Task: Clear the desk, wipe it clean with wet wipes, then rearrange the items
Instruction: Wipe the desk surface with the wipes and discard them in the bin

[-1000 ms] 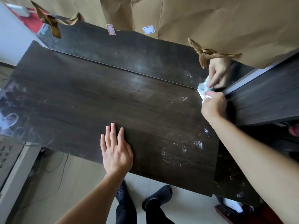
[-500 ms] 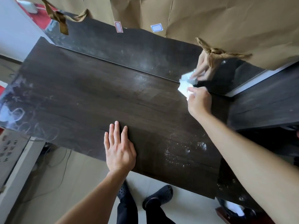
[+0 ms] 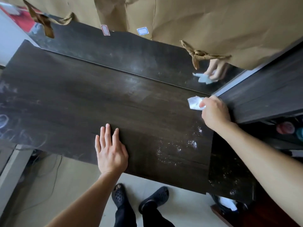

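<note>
The dark wood desk (image 3: 82, 104) fills the middle of the head view, streaked with dust and white specks near its right end. My right hand (image 3: 214, 112) grips a crumpled white wet wipe (image 3: 194, 103) and presses it on the desk's far right, beside the raised side shelf. My left hand (image 3: 109, 149) lies flat, fingers straight, on the desk near its front edge. The glossy dark back panel (image 3: 131, 51) mirrors my right hand and the wipe.
Brown paper (image 3: 213, 25) with two small labels covers the wall behind. A dark shelf unit (image 3: 265, 99) rises at the right. Below the front edge are my dark shoes (image 3: 154, 197), floor cables at the left, and a bin (image 3: 229, 205) at the lower right.
My right hand with the wipe swept left along the back edge, then came back right and slightly toward me. My left hand stayed flat in place.
</note>
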`<state>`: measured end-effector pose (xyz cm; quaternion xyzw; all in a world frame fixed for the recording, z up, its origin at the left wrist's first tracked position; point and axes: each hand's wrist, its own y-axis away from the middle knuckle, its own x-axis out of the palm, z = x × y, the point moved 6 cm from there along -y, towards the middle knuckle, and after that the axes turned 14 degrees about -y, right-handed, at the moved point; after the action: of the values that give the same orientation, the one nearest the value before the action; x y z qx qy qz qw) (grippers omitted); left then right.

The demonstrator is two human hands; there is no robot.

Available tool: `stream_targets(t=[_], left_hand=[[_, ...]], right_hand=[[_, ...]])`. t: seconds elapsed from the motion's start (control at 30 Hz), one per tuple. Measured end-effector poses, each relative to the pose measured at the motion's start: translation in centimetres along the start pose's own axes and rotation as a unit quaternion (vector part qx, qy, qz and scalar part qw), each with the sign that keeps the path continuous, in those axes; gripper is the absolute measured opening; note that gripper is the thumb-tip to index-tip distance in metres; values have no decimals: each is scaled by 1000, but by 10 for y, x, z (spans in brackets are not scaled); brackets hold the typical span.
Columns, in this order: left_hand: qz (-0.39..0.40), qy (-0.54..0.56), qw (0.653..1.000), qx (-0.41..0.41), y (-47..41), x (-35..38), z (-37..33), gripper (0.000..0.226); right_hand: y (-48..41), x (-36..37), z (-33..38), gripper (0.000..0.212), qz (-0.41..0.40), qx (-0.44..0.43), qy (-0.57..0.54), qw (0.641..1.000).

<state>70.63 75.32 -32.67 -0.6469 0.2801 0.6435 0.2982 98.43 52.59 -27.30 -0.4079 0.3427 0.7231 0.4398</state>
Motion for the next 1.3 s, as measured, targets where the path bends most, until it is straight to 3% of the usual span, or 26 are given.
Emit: stream_targets(t=[0.1, 0.23, 0.4, 0.47, 0.57, 0.7, 0.77, 0.87, 0.93, 1.0, 1.07, 1.17, 1.2, 1.3], left_hand=[[-8, 1, 1000, -1, 0, 2, 1, 50], [-16, 1, 1000, -1, 0, 5, 1, 48], [-7, 7, 1000, -6, 0, 2, 0, 51], [-4, 8, 1000, -6, 0, 0, -1, 52], [-5, 10, 1000, -5, 0, -3, -2, 52], [-13, 14, 1000, -7, 1, -3, -2, 49], [-17, 12, 1000, -3, 1, -2, -1, 48], [-16, 12, 1000, -3, 2, -2, 0, 47], [-17, 14, 1000, -4, 3, -4, 0, 49], [-13, 20, 1000, -7, 2, -6, -1, 51], [-12, 23, 1000, -8, 2, -7, -1, 51], [-13, 21, 1000, -5, 2, -5, -2, 51], [-13, 20, 1000, -2, 2, -4, -2, 52], [-11, 18, 1000, -1, 2, -1, -1, 54]], right_hand=[[0, 13, -8, 26, 38, 6, 96, 995], [71, 29, -12, 19, 40, -4, 40, 998], [164, 44, -6, 20, 237, -6, -42, 971], [135, 26, -2, 15, 176, -1, -64, 982], [62, 3, 7, 19, -3, -23, -58, 998], [18, 28, -4, 35, -27, 52, -44, 997], [40, 40, -5, 34, -28, 21, -64, 997], [113, 52, -1, 31, 42, -74, -115, 990], [156, 54, -2, 34, 149, -91, -140, 975], [177, 53, -10, 35, 256, -33, -174, 950], [171, 44, -24, 32, 280, 84, -269, 918], [138, 32, -50, 25, 187, 209, -383, 880], [127, 26, -55, 20, 135, 216, -382, 888], [111, 9, -53, 11, -36, 127, -176, 975]])
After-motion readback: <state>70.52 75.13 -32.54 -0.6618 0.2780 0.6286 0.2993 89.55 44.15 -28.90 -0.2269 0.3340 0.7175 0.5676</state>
